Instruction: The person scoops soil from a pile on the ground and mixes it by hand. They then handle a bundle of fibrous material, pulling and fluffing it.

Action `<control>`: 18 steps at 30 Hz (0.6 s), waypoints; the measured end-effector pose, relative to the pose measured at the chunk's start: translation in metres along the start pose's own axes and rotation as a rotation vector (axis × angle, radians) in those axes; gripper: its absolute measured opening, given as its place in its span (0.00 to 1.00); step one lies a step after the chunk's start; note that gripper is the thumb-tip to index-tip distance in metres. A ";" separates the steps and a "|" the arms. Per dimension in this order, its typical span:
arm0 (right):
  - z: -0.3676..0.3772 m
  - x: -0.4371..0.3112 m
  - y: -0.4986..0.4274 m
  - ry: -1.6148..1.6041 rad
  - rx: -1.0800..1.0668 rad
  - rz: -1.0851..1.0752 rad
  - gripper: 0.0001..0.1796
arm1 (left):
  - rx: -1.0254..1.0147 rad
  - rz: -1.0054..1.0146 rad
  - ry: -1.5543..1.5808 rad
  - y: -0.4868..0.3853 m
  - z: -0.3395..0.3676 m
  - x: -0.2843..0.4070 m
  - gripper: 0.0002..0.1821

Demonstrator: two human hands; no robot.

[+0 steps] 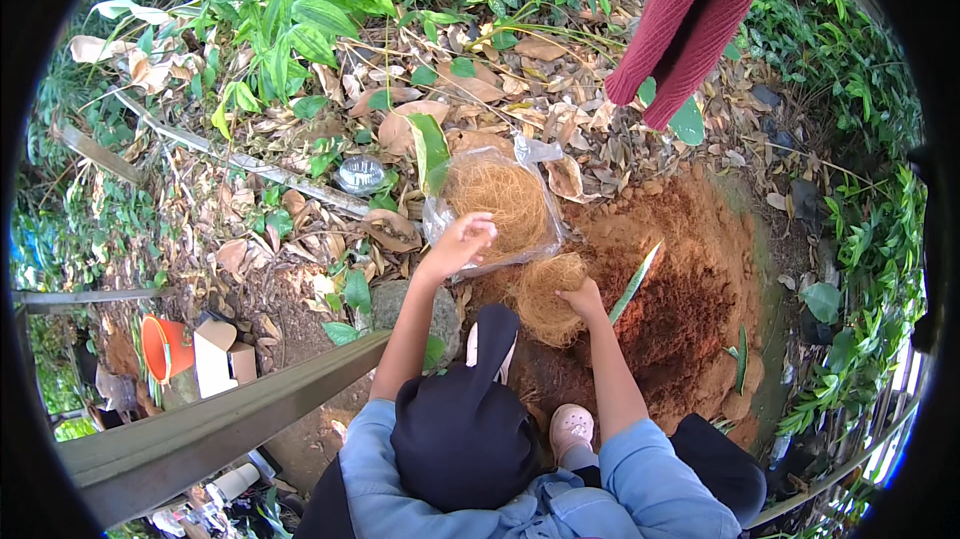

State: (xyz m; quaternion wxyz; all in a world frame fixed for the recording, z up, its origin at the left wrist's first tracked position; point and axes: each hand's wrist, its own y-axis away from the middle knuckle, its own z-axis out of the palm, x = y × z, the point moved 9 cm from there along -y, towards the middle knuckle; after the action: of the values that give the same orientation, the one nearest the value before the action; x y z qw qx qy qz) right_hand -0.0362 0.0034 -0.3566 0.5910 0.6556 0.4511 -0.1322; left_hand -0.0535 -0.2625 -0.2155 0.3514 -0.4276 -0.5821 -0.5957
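My right hand point(583, 299) grips a flat bundle of brown coir-like fibre point(551, 300) over the ground in front of me. Just up and to the left lies a clear plastic bag point(556, 228) filled with a larger tangle of the same fibre point(499, 198). My left hand point(465, 241) is at the bag's near left edge, fingers apart and slightly curled, with nothing seen in it. Right of my right hand, a variegated pointed leaf point(636, 284) stands up from reddish-brown loose material point(675, 321), partly crossing the bundle's far side.
Dry leaves cover the ground beyond. A wooden beam point(225, 419) crosses at the lower left, near an orange bucket point(165, 348) and a cardboard box point(225, 359). A grey stone point(420, 314) lies by my left forearm. Red ribbed cloth point(694, 29) hangs at the upper right.
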 end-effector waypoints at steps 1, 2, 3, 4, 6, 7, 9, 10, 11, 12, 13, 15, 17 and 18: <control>0.000 -0.006 -0.004 0.077 0.036 -0.120 0.27 | 0.064 0.008 0.043 -0.003 -0.008 0.002 0.24; 0.001 -0.008 -0.006 0.162 0.084 -0.163 0.30 | 0.131 -0.033 0.094 -0.005 -0.016 0.000 0.22; 0.002 -0.009 -0.008 0.253 0.147 -0.172 0.32 | 0.143 0.119 -0.093 -0.009 -0.017 0.015 0.21; 0.005 -0.014 -0.008 0.304 0.187 -0.197 0.34 | 0.155 0.222 -0.272 -0.013 -0.014 0.026 0.20; 0.007 -0.020 -0.007 0.420 0.288 -0.139 0.40 | 0.172 0.343 -0.636 -0.025 -0.002 0.036 0.19; 0.009 -0.032 -0.007 0.421 0.313 -0.197 0.39 | 0.178 0.355 -0.820 -0.034 0.006 0.034 0.18; 0.005 -0.051 -0.007 0.421 0.361 -0.233 0.39 | 0.276 0.398 -1.121 -0.049 0.021 0.029 0.16; 0.000 -0.065 -0.003 0.322 0.409 -0.326 0.35 | 0.370 0.431 -1.240 -0.055 0.026 0.029 0.14; -0.007 -0.079 0.003 0.212 0.468 -0.430 0.31 | 0.429 0.433 -1.365 -0.061 0.028 0.026 0.13; -0.016 -0.087 0.006 0.107 0.522 -0.451 0.27 | 0.446 0.435 -1.408 -0.068 0.027 0.024 0.12; -0.016 -0.098 0.008 -0.003 0.462 -0.527 0.23 | 0.426 0.402 -1.457 -0.075 0.026 0.018 0.12; -0.020 -0.107 0.011 -0.218 0.323 -0.510 0.15 | 0.382 0.297 -1.413 -0.083 0.017 0.010 0.11; -0.011 -0.128 0.016 -0.330 0.194 -0.539 0.06 | 0.331 0.154 -1.223 -0.082 0.002 0.005 0.11; -0.004 -0.139 0.018 -0.361 0.107 -0.529 0.05 | 0.391 0.153 -1.139 -0.074 -0.006 0.012 0.10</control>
State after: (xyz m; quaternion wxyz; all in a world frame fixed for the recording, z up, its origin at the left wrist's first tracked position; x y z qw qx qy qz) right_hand -0.1022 -0.0512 -0.2459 0.5713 0.5118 0.4861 -0.4187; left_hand -0.1262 -0.2617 -0.2330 0.0985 -0.6473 -0.7448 -0.1285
